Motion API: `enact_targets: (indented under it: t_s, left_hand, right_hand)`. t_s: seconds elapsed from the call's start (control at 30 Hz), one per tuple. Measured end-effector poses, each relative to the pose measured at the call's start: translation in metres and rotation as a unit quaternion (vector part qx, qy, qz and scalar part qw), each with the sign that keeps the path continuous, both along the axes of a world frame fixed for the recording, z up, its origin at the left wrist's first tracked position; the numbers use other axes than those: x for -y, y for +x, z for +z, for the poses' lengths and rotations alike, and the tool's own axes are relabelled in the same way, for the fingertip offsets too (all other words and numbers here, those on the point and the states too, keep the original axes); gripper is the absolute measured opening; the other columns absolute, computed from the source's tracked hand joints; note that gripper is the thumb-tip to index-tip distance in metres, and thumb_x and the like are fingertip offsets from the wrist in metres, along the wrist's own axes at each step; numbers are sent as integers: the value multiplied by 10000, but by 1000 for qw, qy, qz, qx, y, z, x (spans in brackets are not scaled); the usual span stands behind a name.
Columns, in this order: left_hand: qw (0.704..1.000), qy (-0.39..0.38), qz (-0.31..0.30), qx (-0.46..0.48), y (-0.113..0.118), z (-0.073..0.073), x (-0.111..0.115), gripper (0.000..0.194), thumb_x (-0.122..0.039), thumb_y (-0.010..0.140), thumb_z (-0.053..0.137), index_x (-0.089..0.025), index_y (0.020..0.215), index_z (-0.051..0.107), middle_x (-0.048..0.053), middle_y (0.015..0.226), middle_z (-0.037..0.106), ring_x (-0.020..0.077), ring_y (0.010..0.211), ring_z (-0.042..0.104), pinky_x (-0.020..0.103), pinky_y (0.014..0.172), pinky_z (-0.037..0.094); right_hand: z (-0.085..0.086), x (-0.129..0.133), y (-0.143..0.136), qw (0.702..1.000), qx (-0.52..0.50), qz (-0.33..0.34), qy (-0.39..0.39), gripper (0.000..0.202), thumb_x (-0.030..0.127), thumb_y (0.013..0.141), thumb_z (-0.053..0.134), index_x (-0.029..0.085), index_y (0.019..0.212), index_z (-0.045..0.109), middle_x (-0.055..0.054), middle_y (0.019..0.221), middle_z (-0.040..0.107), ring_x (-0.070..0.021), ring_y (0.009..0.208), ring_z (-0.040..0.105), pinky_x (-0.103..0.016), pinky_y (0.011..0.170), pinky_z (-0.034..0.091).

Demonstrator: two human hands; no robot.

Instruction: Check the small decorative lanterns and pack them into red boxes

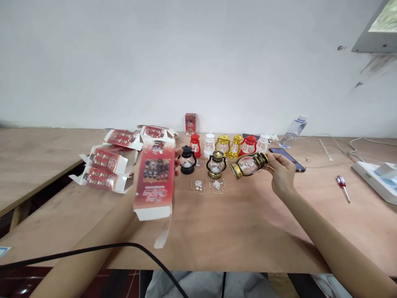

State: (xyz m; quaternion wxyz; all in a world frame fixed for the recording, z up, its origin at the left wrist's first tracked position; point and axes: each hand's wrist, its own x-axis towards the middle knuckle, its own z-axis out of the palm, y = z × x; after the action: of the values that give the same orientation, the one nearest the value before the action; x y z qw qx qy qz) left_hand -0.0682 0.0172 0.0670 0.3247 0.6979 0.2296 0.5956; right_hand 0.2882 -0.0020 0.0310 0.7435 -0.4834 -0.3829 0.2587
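Observation:
My left hand [178, 162] grips a red printed box [155, 178] from behind; fingertips show at its right edge. The box's white end flaps hang open towards me. Between the fingers and thumb of my right hand [281, 170] is the top of a bronze-coloured mini lantern [248, 164], tilted on its side above the table. A second bronze lantern [216, 164] stands upright to its left, beside a black lantern [187, 159]. In front of them lie two bent wire handles [198, 193] with small white parts [217, 184].
Red, white and gold lanterns [223, 145] line up behind. Several opened boxes [102, 159] lie at left; a closed box [190, 123] stands by the wall. To the right are a phone [290, 159], a bottle [293, 132], a screwdriver [343, 188] and a power strip [375, 180]. A black cable [124, 245] crosses in front.

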Motion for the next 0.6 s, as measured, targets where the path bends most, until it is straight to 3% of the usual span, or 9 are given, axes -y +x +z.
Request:
enact_targets:
  t_s: [0.07,0.17,0.27,0.33,0.43,0.5,0.6]
  left_hand:
    - [966,-201,-159,-18,13,-6,11,620,-663,865,328,-148,962,659,47,658,682,219,522,647,310,399,485]
    - [940,-258,-224,-7,26,-10,23,652,-711,741,510,-127,993,654,75,735,702,234,574,667,315,462,515]
    - [945,-236,-228,21,25,-3,27,725,-689,612,668,-141,1085,624,97,904,705,247,701,683,300,525,533]
    - [970,-170,-169,36,19,6,27,791,-678,558,721,-166,1147,592,100,1009,687,262,806,680,308,593,548]
    - [999,-20,-5,32,13,17,33,837,-591,518,806,-208,1215,544,100,1159,636,273,1012,631,323,752,546]
    - [993,77,87,-16,13,19,39,842,-502,540,837,-221,1262,507,111,1238,594,276,1130,570,354,871,512]
    - [961,190,146,-141,18,14,48,861,-431,575,843,-206,1313,462,134,1262,574,269,1122,564,387,918,478]
  right_hand:
    - [0,1,2,995,92,-30,4,307,462,669,705,172,710,614,17,661,595,-109,592,530,-257,567,444]
    - [0,5,0,970,236,-63,11,279,456,769,620,177,751,610,-3,694,604,-133,623,543,-276,583,434]
    - [1,9,-6,948,309,-71,13,271,451,826,566,184,809,609,-20,744,615,-146,651,555,-272,570,434]
    - [2,12,-10,941,332,-66,6,273,453,846,545,188,823,607,-26,770,619,-151,671,563,-271,575,442]
    - [2,13,-14,931,363,-48,-2,291,459,878,497,194,833,607,-38,814,627,-162,714,581,-284,609,459]
    - [1,14,-14,921,389,-37,5,300,454,899,460,196,872,610,-51,859,635,-174,752,596,-307,651,472]
    - [-2,14,-12,896,441,-39,16,300,437,912,440,199,985,607,-73,938,641,-201,825,604,-361,740,480]
